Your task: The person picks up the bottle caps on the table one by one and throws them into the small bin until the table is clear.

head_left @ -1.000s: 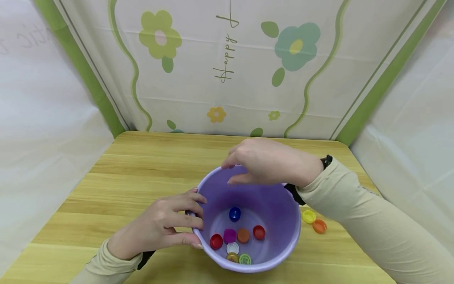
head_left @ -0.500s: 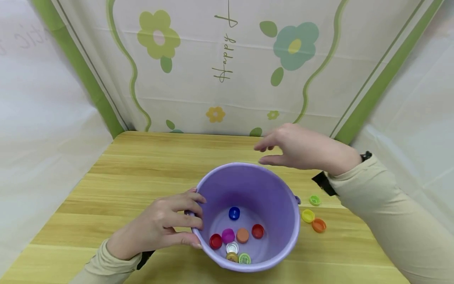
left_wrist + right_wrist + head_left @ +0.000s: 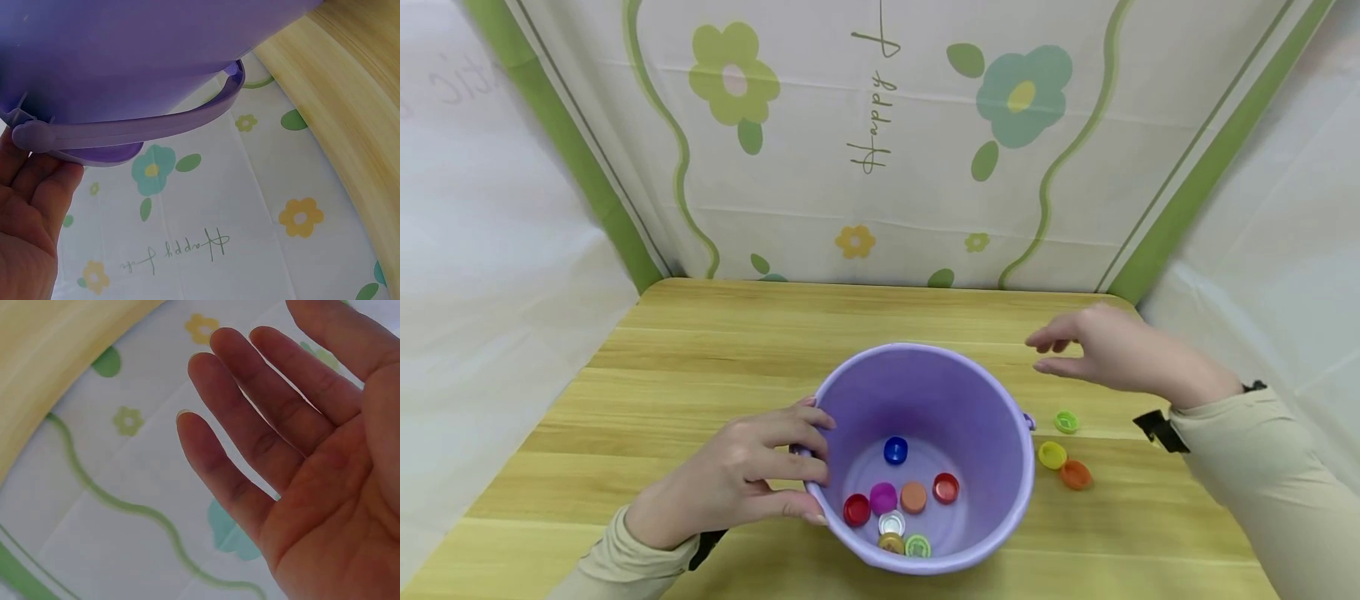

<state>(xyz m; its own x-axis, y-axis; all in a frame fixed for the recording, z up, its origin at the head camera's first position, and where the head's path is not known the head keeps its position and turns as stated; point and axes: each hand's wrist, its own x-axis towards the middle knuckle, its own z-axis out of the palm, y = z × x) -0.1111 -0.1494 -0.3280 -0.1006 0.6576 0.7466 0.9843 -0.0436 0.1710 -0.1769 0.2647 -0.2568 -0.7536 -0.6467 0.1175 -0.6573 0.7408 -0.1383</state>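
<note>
A purple bucket stands on the table, tilted so its mouth faces me. My left hand grips its left rim, fingers over the edge and thumb outside; the left wrist view shows the bucket's handle beside those fingers. Several bottle caps lie on the bucket floor, among them a blue cap, a magenta cap and a white cap. Above the table to the right, my right hand holds nothing, its fingers loosely extended. Below it lie a green cap, a yellow cap and an orange cap.
The wooden table runs back to a white cloth printed with flowers. White sheeting also hangs along the left and right sides.
My right hand has moved from over the bucket's mouth to the right, lowering toward the loose caps, and the green cap has come into sight. My left hand and the bucket have stayed put.
</note>
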